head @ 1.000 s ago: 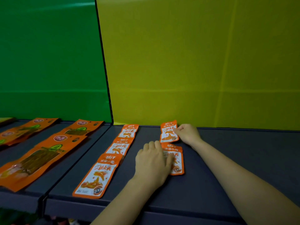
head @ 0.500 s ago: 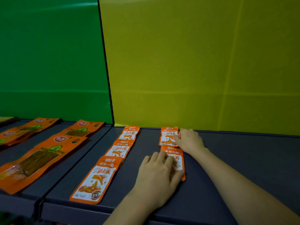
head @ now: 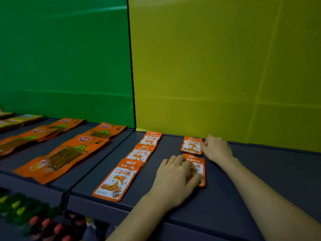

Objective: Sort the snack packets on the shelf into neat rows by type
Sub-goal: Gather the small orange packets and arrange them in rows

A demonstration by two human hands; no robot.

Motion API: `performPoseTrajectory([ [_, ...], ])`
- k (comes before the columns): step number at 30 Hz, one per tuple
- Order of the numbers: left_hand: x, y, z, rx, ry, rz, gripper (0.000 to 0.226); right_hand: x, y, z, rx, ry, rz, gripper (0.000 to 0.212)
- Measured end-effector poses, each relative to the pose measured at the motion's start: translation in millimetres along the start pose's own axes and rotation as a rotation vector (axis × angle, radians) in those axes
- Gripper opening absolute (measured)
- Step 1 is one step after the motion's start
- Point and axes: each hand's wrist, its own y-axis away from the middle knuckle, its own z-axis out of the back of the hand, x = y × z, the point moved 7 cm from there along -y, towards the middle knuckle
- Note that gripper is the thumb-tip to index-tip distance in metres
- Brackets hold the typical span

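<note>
Head view: left hand (head: pixel 175 178) flat, open, pinning front packet (head: pixel 199 168) on shelf (head: pixel 260 180); right hand (head: pixel 216 148) pinches rear packet (head: pixel 191 145) just behind it, likely aligning the row.

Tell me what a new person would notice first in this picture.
First, the bright back wall: a green panel on the left, a yellow panel on the right. Below, on the dark shelf, the left hand and right hand each rest on small orange packets.
</note>
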Motion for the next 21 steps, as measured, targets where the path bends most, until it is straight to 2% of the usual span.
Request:
performPoseTrajectory([
  [3,15,8,24,-0.09,-0.044,0.057,0.036,15,8,29,-0.061,-0.091,0.114,0.023],
  [8,73,60,93,-0.153,-0.155,0.211,0.037,78,71,76,-0.14,-0.276,0.408,0.011],
  [13,157,158,150,-0.19,-0.259,0.373,0.042,160,158,67,-0.091,-0.367,0.633,0.009],
  [15,188,207,167,-0.185,-0.306,0.447,0.042,202,189,53,-0.061,-0.382,0.707,0.016],
  [21,270,365,220,-0.165,-0.465,0.659,0.039,330,279,-6,0.143,-0.481,0.863,0.011],
])
